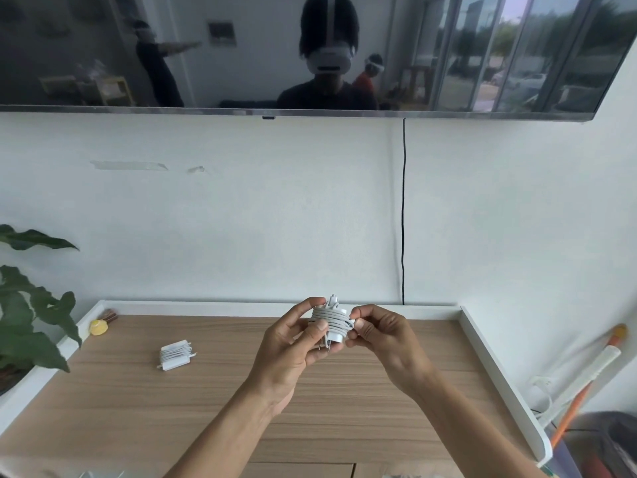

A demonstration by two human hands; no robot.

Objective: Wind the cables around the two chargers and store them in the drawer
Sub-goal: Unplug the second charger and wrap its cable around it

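I hold a white charger above the middle of the wooden cabinet top. Its white cable is coiled around the body and its metal prongs point down. My left hand grips the charger from the left and below. My right hand pinches the cable end at the charger's right side. A second white charger lies on the cabinet top to the left, its cable wound around it. No drawer is open in view.
A small yellow object sits at the back left corner. Green plant leaves reach in from the left. A raised white rim borders the top. A black cord hangs down the wall under a mounted screen.
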